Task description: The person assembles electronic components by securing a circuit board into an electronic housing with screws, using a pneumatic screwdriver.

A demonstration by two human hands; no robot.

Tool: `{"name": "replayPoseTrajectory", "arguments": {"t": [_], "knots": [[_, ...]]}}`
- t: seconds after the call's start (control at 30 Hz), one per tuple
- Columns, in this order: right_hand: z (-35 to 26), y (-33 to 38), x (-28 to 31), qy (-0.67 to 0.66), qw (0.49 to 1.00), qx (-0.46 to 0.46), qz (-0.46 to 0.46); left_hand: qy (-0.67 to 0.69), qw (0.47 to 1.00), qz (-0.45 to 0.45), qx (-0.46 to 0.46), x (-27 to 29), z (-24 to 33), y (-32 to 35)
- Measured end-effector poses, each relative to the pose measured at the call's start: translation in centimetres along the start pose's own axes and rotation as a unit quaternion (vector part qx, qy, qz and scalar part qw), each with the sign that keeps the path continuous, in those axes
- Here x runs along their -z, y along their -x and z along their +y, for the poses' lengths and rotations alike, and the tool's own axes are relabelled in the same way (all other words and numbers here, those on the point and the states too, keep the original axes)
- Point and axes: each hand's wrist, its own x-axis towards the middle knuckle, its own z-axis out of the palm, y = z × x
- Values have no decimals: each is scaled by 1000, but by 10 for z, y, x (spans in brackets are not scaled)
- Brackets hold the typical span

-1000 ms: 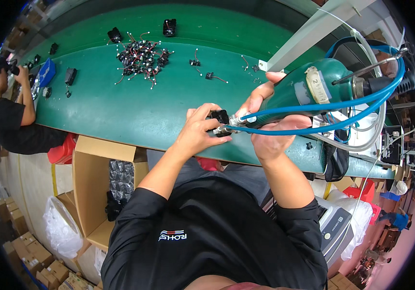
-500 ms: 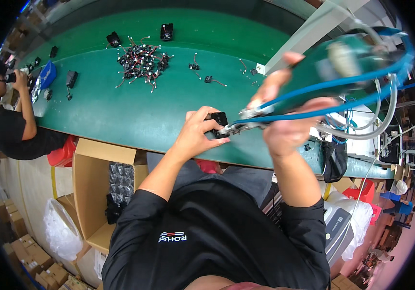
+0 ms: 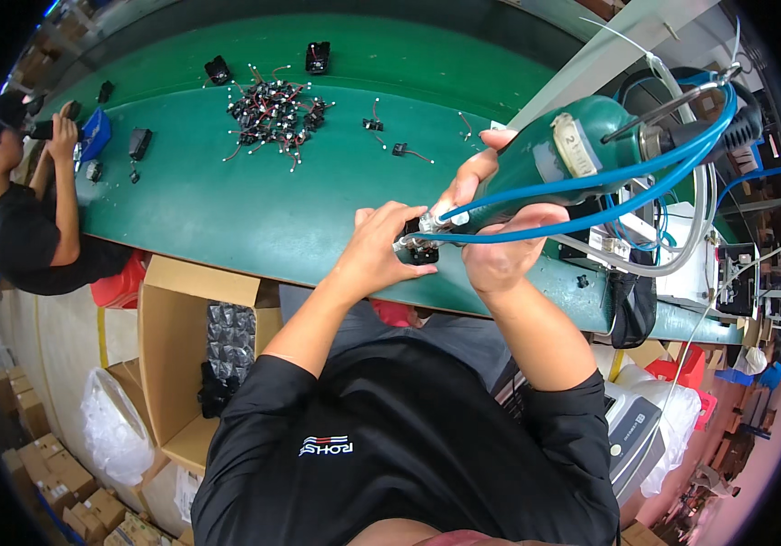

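My left hand [image 3: 378,244] is closed around a small black plastic housing [image 3: 424,254] near the bench's front edge, thumb on the near side and fingers on the far side. My right hand [image 3: 501,238] grips a green power screwdriver [image 3: 536,164] that lies tilted, its silver nose end down at the housing. Blue air hoses [image 3: 590,215] run along the tool past my right hand. The nose covers part of the housing, so I cannot see whether its bit touches a screw.
A pile of small black parts with red and black wires [image 3: 272,116] lies on the green bench [image 3: 317,191]. An open cardboard box [image 3: 167,364] stands below the bench at left. Another person [image 3: 26,214] sits at far left. A white post [image 3: 581,68] rises behind the screwdriver.
The screwdriver has swung left and closer, its nose now over the housing. My right hand moved left with it. My left hand stays almost in place.
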Motion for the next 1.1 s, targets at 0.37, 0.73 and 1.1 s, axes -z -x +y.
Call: {"name": "replayPoseTrajectory", "arguments": {"t": [0.37, 0.73, 1.1], "knots": [[6, 7, 1, -23, 1000, -20, -4, 16, 1000, 18, -3, 2, 5, 0], [16, 11, 1, -117, 993, 10, 5, 18, 1000, 14, 2, 5, 7, 0], [-24, -36, -15, 112, 991, 76, -15, 5, 1000, 24, -2, 6, 5, -1]]}}
